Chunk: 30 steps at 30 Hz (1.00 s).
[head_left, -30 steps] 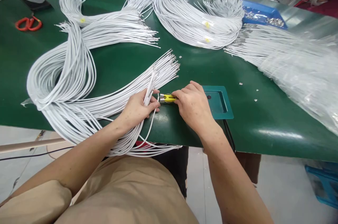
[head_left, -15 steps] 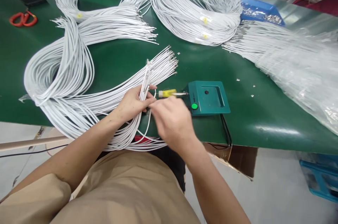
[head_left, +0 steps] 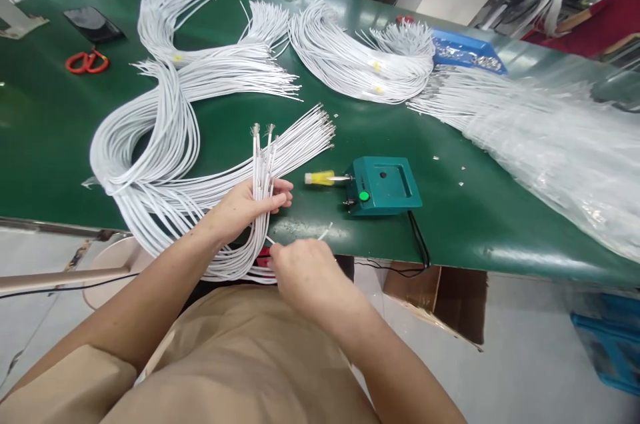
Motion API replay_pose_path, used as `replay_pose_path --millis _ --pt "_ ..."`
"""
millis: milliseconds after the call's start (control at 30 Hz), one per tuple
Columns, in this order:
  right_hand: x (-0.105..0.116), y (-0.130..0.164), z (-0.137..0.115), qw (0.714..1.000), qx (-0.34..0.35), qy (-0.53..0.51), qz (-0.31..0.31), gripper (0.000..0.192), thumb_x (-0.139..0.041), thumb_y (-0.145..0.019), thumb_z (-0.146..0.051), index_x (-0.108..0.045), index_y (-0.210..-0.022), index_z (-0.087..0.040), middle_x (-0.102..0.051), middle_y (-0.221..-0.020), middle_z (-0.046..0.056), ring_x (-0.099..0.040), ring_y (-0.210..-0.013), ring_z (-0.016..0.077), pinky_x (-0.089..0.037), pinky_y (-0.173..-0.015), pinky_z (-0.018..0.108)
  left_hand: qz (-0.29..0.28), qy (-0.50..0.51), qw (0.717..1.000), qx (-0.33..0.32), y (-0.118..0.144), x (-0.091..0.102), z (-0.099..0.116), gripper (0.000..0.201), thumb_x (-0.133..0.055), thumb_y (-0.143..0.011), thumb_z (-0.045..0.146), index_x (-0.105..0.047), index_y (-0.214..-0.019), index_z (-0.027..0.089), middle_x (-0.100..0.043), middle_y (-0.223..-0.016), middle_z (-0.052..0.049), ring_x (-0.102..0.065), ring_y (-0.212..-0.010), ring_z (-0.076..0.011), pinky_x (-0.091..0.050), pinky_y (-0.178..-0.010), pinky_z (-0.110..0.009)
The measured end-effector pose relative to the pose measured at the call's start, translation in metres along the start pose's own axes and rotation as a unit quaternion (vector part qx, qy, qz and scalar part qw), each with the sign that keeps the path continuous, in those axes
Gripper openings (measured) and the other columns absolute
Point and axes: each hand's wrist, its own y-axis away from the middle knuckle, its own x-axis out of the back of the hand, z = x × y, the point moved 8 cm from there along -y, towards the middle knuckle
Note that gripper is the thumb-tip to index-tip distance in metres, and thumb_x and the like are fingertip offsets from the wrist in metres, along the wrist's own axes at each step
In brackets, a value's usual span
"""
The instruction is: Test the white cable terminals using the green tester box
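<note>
My left hand [head_left: 245, 207] is closed around a small bunch of white cables [head_left: 262, 174], their metal-tipped ends standing up above the thumb. Below and to its right, my right hand [head_left: 307, 267] pinches a single white cable [head_left: 326, 232], whose end sticks out past the knuckles. Just beyond my hands sits a small green machine [head_left: 385, 185] with a lit green button. From its left side a screwdriver with a yellow handle [head_left: 320, 178] points outward. A larger bundle of white cables [head_left: 305, 134] lies behind my left hand, its ends toward the right.
More white cable bundles [head_left: 350, 67] lie across the green table [head_left: 240, 114]. Orange-handled scissors [head_left: 87, 63] and a dark phone-like slab [head_left: 93, 25] are at the left. A blue tray [head_left: 467, 47] of small metal parts and plastic-wrapped cables [head_left: 555, 137] lie right. People work beyond.
My right hand has come down toward the table's front edge, away from my left, drawing one cable with it. My left hand keeps its bunch, now more upright. The camera view has shifted.
</note>
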Motion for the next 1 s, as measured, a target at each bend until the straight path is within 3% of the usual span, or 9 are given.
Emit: replay_pose_path --millis 100,167,233,400,567,733,767,867,1000 --pt "0.03 -0.002 0.033 0.979 -0.117 -0.129 0.109 0.023 -0.048 -0.088 -0.025 -0.064 -0.072 -0.02 -0.066 -0.063 0.003 -0.056 -0.053 0.0142 -0.036 -0.055 0.027 -0.009 -0.015 1.0 -0.02 0.009 0.0 0.004 0.043 -0.074 -0.071 0.039 -0.067 -0.107 0.017 -0.071 -0.099 -0.008 -0.065 -0.096 -0.0199 -0.049 -0.088 -0.032" --pt "0.042 -0.004 0.053 0.939 -0.164 -0.236 0.19 0.023 -0.048 -0.089 -0.031 -0.064 -0.074 -0.021 -0.066 -0.065 0.0 -0.056 -0.056 0.0122 -0.039 -0.058 0.025 -0.022 -0.026 0.999 -0.027 0.015 -0.002 0.007 0.045 -0.073 -0.073 0.038 -0.066 -0.111 0.016 -0.07 -0.105 -0.008 -0.064 -0.099 -0.0206 -0.047 -0.091 -0.033" --pt "0.04 -0.008 0.063 0.903 -0.182 -0.319 0.224 0.02 -0.054 -0.085 -0.036 -0.064 -0.077 -0.021 -0.064 -0.063 -0.002 -0.055 -0.056 0.0113 -0.04 -0.059 0.024 -0.023 -0.04 0.998 -0.034 0.02 -0.003 0.01 0.049 -0.073 -0.073 0.037 -0.063 -0.116 0.015 -0.07 -0.105 -0.008 -0.063 -0.1 -0.0216 -0.046 -0.092 -0.034" --pt "0.019 -0.013 0.066 0.811 -0.197 -0.496 0.239 0.025 -0.068 -0.07 -0.043 -0.063 -0.072 -0.019 -0.057 -0.057 -0.004 -0.047 -0.05 0.0093 -0.039 -0.052 0.024 0.02 -0.097 0.993 -0.072 0.028 0.0 0.015 0.054 -0.074 -0.071 0.034 -0.06 -0.12 0.016 -0.07 -0.1 -0.005 -0.063 -0.096 -0.021 -0.045 -0.092 -0.034" --pt "0.014 -0.011 0.063 0.731 -0.176 -0.6 0.272 0.021 -0.066 -0.072 -0.037 -0.067 -0.072 -0.017 -0.055 -0.057 -0.004 -0.043 -0.05 0.0081 -0.037 -0.053 0.024 0.016 0.001 0.998 -0.062 0.034 -0.005 0.011 0.055 -0.072 -0.073 0.034 -0.053 -0.121 0.015 -0.066 -0.084 -0.001 -0.064 -0.076 -0.0156 -0.05 -0.077 -0.03" --pt "-0.008 -0.02 0.051 0.572 -0.139 -0.783 0.201 0.021 -0.068 -0.069 -0.035 -0.059 -0.062 -0.017 -0.045 -0.056 -0.004 -0.041 -0.051 0.0079 -0.028 -0.047 0.023 0.02 0.067 0.996 -0.057 0.039 -0.009 0.013 0.052 -0.072 -0.073 0.032 -0.051 -0.117 0.014 -0.063 -0.084 0.0 -0.064 -0.072 -0.0134 -0.05 -0.071 -0.026" --pt "-0.01 -0.021 0.049 0.552 -0.135 -0.801 0.186 0.023 -0.069 -0.068 -0.034 -0.056 -0.058 -0.017 -0.042 -0.054 -0.005 -0.04 -0.05 0.0079 -0.027 -0.047 0.023 0.017 0.071 0.996 -0.058 0.04 -0.009 0.014 0.052 -0.072 -0.073 0.032 -0.051 -0.117 0.014 -0.064 -0.083 0.0 -0.064 -0.072 -0.0134 -0.05 -0.071 -0.026" --pt "-0.009 -0.022 0.05 0.545 -0.137 -0.807 0.182 0.024 -0.067 -0.071 -0.035 -0.056 -0.06 -0.017 -0.038 -0.053 -0.006 -0.033 -0.048 0.0068 -0.027 -0.046 0.023 -0.002 0.074 0.995 -0.065 0.043 -0.013 0.015 0.049 -0.069 -0.076 0.031 -0.049 -0.118 0.014 -0.063 -0.078 0.001 -0.061 -0.068 -0.0116 -0.05 -0.07 -0.025" --pt "0.002 -0.023 0.053 0.571 -0.141 -0.789 0.177 0.03 -0.064 -0.074 -0.046 -0.067 -0.077 -0.016 -0.036 -0.053 -0.007 -0.033 -0.046 0.0067 -0.03 -0.046 0.023 -0.027 0.069 0.995 -0.069 0.046 -0.019 0.016 0.049 -0.065 -0.08 0.029 -0.046 -0.122 0.013 -0.062 -0.077 0.001 -0.06 -0.066 -0.0103 -0.049 -0.069 -0.025"
